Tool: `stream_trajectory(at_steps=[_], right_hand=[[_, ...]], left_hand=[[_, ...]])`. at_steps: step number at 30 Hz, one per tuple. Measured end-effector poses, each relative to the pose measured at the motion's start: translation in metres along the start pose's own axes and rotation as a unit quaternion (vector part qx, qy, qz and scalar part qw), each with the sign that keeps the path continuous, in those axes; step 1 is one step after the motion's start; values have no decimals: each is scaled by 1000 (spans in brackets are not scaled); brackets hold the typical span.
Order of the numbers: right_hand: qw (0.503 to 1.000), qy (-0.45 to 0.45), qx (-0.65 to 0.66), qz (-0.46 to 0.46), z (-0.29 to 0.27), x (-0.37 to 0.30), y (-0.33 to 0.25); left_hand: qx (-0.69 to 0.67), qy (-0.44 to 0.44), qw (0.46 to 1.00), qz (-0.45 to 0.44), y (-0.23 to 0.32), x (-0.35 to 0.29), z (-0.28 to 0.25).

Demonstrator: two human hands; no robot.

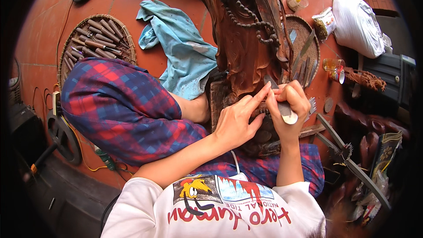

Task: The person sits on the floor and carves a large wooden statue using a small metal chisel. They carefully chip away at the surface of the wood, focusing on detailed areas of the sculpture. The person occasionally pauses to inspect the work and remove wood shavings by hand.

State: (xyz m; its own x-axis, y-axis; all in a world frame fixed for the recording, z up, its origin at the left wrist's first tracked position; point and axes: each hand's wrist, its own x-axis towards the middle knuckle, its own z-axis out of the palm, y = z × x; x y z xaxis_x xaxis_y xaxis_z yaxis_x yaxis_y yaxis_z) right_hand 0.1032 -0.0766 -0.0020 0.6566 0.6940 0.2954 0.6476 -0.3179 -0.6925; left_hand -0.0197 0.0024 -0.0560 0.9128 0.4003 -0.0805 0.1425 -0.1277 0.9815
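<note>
Right hand (291, 103): I see it wrapped around a hand tool (287, 111), the pale handle end poking out on my side of the palm, the dark blade slanting away past the fingertips. Left hand (238, 121): index finger stretched out, thumb spread from it, not clenched; its fingertip meets the blade close to the right hand's fingers. I cannot tell whether it pinches the blade or only steadies it.

The brown wooden statue (246, 57) rises directly beyond both hands, its lower part just under them (a carved string of beads (252, 23) loops over it farther off). The blade's working edge is hard to make out, so I cannot confirm contact with the wood.

Beyond and left of the left hand I note a bare foot (197, 108), then a crumpled blue cloth (180, 48); farther left, a round basket (130, 39) of wooden-handled tools (103, 35). Beyond the right hand, a second basket (301, 30) bears metal blades (304, 68). Farther right: a white sack (358, 24) and a glass (329, 65). Grey metal bars (366, 182) lie right of the right hand, nearer me.
</note>
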Motion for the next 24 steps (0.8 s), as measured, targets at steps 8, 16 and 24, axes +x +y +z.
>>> stream_trajectory(at_steps=[8,16,24], right_hand=[[1000,-8,-7,-10,1,1,1],[1000,14,1,8,4,-3,3],[999,9,45,20,-2,0,10]], left_hand=[[-16,13,1000,11,-1,0,2],[-41,0,999,16,5,-3,1],[-27,-1,999,25,3,-6,5]])
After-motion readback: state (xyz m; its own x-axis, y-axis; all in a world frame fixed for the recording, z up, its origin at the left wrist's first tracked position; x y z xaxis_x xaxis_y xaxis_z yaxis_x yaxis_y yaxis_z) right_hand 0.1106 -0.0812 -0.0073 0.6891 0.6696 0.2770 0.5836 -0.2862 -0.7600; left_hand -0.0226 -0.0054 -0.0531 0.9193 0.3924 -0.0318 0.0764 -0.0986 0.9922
